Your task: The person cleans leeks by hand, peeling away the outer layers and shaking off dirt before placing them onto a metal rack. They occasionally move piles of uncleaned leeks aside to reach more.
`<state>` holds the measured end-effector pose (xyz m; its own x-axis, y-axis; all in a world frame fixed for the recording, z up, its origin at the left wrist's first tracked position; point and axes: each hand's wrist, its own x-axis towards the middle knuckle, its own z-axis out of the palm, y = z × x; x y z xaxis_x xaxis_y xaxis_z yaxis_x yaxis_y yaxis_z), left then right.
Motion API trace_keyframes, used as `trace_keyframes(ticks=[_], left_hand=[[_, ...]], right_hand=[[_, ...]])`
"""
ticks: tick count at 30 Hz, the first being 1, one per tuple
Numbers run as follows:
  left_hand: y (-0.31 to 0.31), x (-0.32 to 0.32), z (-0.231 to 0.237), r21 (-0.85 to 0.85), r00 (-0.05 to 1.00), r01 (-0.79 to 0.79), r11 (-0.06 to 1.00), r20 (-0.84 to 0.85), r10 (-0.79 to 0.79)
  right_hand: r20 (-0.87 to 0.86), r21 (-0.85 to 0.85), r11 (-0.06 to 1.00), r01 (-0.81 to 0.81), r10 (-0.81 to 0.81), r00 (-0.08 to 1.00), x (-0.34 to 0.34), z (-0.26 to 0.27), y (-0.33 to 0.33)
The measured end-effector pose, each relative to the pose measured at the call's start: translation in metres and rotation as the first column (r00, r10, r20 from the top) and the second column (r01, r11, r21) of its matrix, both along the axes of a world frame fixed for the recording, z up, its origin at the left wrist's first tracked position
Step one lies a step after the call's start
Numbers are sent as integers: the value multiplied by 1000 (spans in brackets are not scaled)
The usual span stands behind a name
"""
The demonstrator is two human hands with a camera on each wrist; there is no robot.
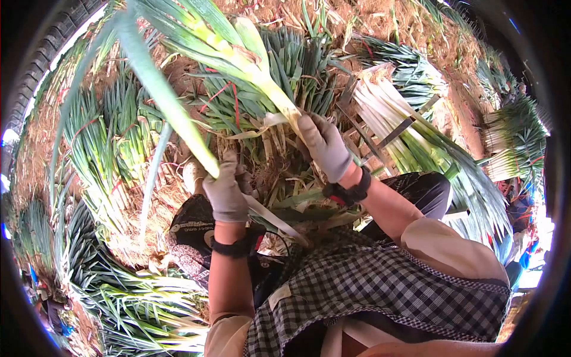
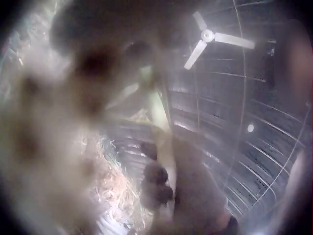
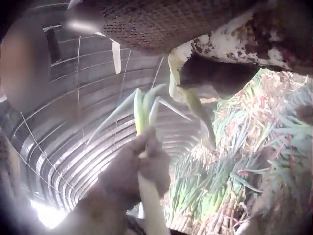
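Observation:
My right hand (image 1: 324, 146), in a pale work glove, grips a large green onion (image 1: 276, 95) near the lower end of its stalk; its leaves reach up and left. My left hand (image 1: 226, 190), gloved too, holds a loose green onion leaf (image 1: 178, 122), with a pale strip (image 1: 276, 220) trailing below the fist. In the right wrist view the left hand (image 3: 146, 161) closes round this leaf (image 3: 142, 110), whose tips spread above it. The left wrist view is blurred; a pale green stalk (image 2: 159, 112) crosses its middle.
Tied bundles of green onions (image 1: 95, 131) lie left and ahead. Trimmed white stalks (image 1: 386, 101) rest on a metal-barred stand (image 1: 395, 131) at right. Leaf scraps and roots (image 1: 267, 152) litter the ground between my knees. A ceiling fan (image 2: 208, 35) hangs under the ribbed roof.

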<state>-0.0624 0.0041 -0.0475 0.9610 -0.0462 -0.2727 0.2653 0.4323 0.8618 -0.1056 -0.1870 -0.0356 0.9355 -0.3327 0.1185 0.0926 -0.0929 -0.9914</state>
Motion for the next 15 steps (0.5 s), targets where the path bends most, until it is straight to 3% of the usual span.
trace_keyframes(ticks=[3,4,6,7,9,10,11,12,13,15], left_hand=[[4,13,-9,-70,969,-28,997,242,44],[3,17,-10,-78,959,-45,996,277,65],[-1,18,-6,-81,938,66,995,346,-34],[-3,16,-5,-93,919,76,993,392,-34],[2,16,-21,-103,930,124,987,359,-80],[5,23,-35,-101,931,122,987,356,-78],[8,32,-50,183,765,-24,983,636,-100],[6,31,-54,309,651,-112,944,741,-166],[4,29,-58,392,524,-233,890,821,-224],[-1,22,-56,283,745,22,959,634,-205]], right_hand=[[-28,-102,994,-36,34,999,-30,-22,10],[-64,-54,994,-94,90,994,-42,-35,14],[-90,27,988,-150,152,984,-66,-46,33],[24,-128,986,-109,113,993,-69,-66,38],[-204,83,967,-242,254,945,-72,-65,30],[-206,86,966,-244,257,944,-62,-64,26],[-63,-91,971,-222,217,974,-46,-56,22],[85,-259,952,-163,190,978,-32,-47,20],[74,-242,955,-172,195,978,-18,-39,21],[67,-227,957,-183,203,977,10,-23,25]])
